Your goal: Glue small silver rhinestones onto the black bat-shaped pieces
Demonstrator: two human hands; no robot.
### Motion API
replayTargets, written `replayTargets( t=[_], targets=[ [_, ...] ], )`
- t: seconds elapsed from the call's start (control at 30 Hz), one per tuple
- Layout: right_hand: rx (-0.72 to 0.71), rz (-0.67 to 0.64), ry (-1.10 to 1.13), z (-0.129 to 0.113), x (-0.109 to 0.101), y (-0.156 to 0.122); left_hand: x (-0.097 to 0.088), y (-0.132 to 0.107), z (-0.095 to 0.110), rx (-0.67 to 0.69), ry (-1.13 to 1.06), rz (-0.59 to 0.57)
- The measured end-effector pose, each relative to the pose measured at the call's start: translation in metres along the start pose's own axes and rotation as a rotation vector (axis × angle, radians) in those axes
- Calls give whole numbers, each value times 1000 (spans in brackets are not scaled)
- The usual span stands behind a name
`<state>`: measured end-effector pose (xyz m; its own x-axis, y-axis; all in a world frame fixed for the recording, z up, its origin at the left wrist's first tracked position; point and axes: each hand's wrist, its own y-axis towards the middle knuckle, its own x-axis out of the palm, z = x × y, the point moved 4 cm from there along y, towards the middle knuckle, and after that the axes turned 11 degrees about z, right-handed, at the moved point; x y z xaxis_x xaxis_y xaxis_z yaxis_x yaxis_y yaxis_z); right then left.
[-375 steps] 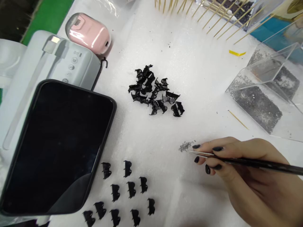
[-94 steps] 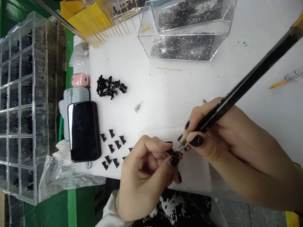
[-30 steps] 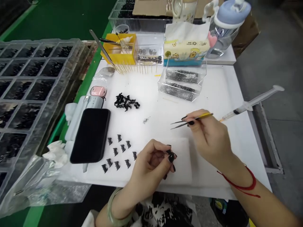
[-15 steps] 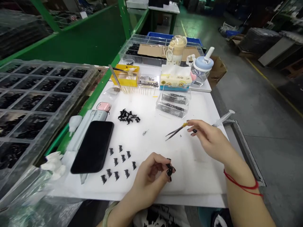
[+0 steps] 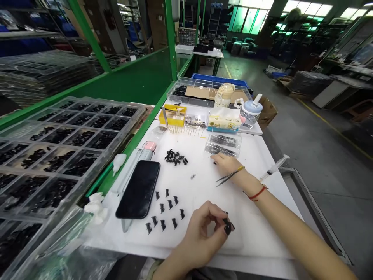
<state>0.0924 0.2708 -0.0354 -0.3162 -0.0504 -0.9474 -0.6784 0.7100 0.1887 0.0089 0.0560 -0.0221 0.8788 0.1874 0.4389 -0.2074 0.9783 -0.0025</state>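
My left hand [image 5: 205, 235] is closed in a pinch on a small black part [image 5: 226, 221], mostly covered by the fingertips. Beyond it my right hand [image 5: 230, 168] reaches over the white mat, its fingertips at the near edge of a clear plastic box [image 5: 223, 146] holding dark pieces. Tweezers [image 5: 229, 177] with a yellow end lie along that hand, tips pointing left; how the fingers grip them is partly hidden. Several matching black parts [image 5: 170, 204] stand in loose rows left of my left hand. A pile of black parts [image 5: 175, 157] and a few tiny metal bits [image 5: 192, 176] lie farther back.
A black phone [image 5: 138, 189] rests on the left. Behind are a yellow tray [image 5: 173, 116], a tissue pack [image 5: 223, 119] and two cups, one with a blue lid [image 5: 252, 107]. To the right lies a syringe [image 5: 274, 169]. Compartment trays [image 5: 72, 134] of black parts stand left.
My right hand has moved forward to the clear box, and the tweezers now lie back along it. My left hand keeps its pinch. The camera view has tilted up.
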Motion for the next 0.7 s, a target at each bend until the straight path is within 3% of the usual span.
replayTargets(
  t=[0.13,0.27,0.37,0.47,0.57,0.63,0.7],
  targets=[
    [44,-51,-82,-11,4,12,-1,1,-3,7,-15,18],
    [87,15,-90,-14,-12,9,-4,3,-5,13,-19,33],
    [139,157,-72,-3,-44,-22,-6,4,-5,20,-25,81],
    [238,363,-70,9,-91,-72,-6,5,-3,15,-37,139],
    [183,495,46,-1,-129,-112,-5,5,0,0,-47,181],
    [67,503,212,-20,-137,-123,-5,5,3,-4,-48,199],
    [-64,423,418,-40,-130,-125,-6,5,6,0,-46,213]
  ],
)
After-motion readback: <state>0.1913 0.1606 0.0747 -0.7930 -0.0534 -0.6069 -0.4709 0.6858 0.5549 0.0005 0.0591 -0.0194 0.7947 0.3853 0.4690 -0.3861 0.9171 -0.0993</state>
